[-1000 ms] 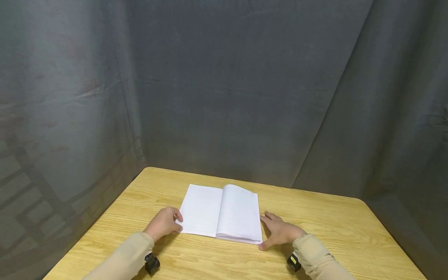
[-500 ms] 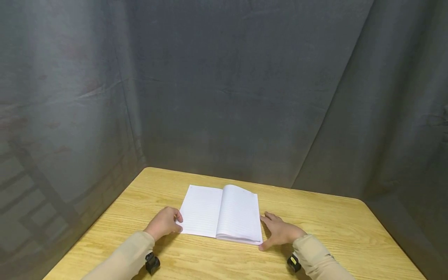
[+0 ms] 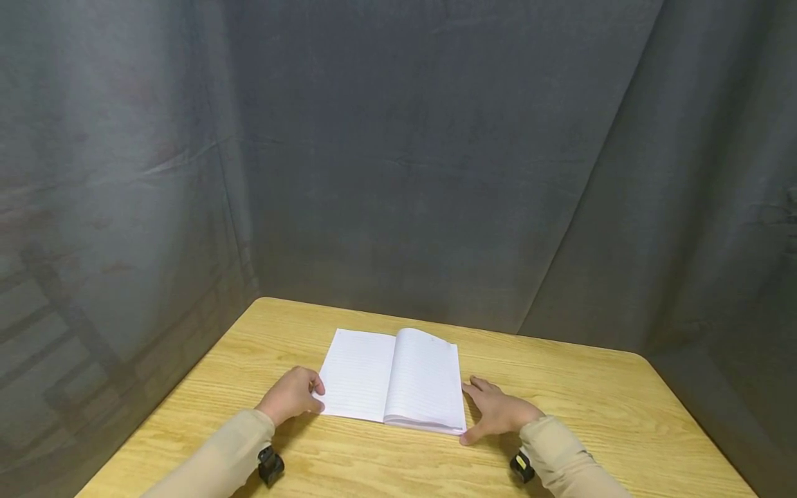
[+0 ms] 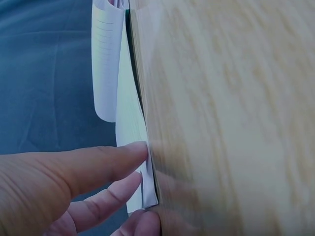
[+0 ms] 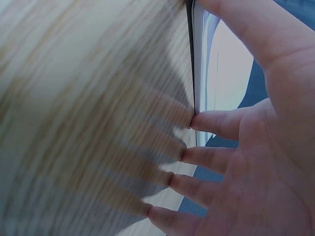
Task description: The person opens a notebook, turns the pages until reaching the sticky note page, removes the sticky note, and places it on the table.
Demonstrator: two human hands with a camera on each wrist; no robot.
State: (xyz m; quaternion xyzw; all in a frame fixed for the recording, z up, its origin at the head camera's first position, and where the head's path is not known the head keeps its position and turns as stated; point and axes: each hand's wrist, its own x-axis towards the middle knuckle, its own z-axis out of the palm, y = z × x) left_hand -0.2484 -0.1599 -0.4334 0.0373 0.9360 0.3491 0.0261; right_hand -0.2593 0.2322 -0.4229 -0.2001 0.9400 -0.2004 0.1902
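"What is at the left?"
"The left hand (image 3: 291, 395), at about eight o'clock on an open, lined notebook (image 3: 392, 380). Its thumb and fingers bend close together, touching the near left corner; whether they pinch it, I cannot tell."
"And the notebook?"
"It lies on a wooden bench (image 3: 598, 401), at six o'clock in the head view. The left page (image 3: 359, 373) is flat; the right-hand pages (image 3: 426, 380) arch up beside the spine."
"Farther right?"
"The right hand (image 3: 500, 409), at about four o'clock, is spread wide: thumb at the near right corner, a fingertip touching the right edge."
"Which step is this?"
"Probably steadying the notebook from both sides."
"What does the next move call for?"
"In my judgement, gentle, even pressure; those arched pages could spring if released suddenly."
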